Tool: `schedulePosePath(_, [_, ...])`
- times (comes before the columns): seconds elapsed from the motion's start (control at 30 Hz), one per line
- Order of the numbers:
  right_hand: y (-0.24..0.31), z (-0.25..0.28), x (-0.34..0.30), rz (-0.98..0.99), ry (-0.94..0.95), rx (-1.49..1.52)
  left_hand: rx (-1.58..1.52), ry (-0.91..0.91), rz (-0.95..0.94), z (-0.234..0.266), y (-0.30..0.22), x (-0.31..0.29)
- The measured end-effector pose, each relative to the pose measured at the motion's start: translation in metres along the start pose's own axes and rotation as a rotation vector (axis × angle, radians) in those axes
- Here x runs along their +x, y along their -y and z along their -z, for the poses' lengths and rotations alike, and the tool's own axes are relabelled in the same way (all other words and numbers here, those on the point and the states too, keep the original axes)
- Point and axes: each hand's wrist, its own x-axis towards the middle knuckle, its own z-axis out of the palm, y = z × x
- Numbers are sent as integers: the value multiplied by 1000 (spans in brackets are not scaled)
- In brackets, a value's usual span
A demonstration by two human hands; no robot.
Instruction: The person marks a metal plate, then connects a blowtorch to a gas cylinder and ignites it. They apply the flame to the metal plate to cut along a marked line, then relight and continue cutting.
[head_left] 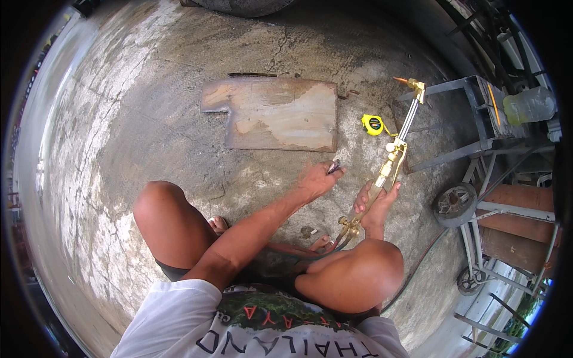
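My right hand (377,204) is closed round the handle of a brass cutting torch (391,156), which points up and away with its copper tip at the far end. No flame shows at the tip. My left hand (321,180) is closed on a small dark object (333,167), too small to name, held left of the torch. Beyond my left hand a flat rusty steel plate (280,116) with a notch cut from its left side lies on the concrete. A yellow tape measure (373,125) rests between the plate and the torch.
Hoses (412,271) run from the torch across the floor to the right. A grey metal stand (439,88) with a cloudy plastic container (530,106) is at the right, near a wheeled cart (456,204). A tyre (242,5) sits at the far edge.
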Motion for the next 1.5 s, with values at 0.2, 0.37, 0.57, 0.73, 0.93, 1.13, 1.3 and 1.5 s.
schedulePosePath(0.2, [14,-5,10,4,56,136,-98,250,-216,-52,27,-36])
schedulePosePath(0.37, [16,-9,10,4,83,141,-90,142,-350,-62,30,-68])
schedulePosePath(0.57, [12,1,15,-1,82,218,-31,121,-138,-56,6,-83])
schedulePosePath(0.73, [12,-3,14,-3,96,220,-6,72,-487,-64,40,-71])
schedulePosePath(0.93, [12,-4,13,-10,94,211,249,156,-767,-49,49,-69])
schedulePosePath(1.13, [11,-1,16,-2,170,215,189,175,-810,-46,49,-70])
schedulePosePath(1.3, [18,-10,28,-10,191,220,93,161,-363,-38,19,-67])
schedulePosePath(1.5, [43,-31,35,2,196,246,102,51,-647,-27,8,-57])
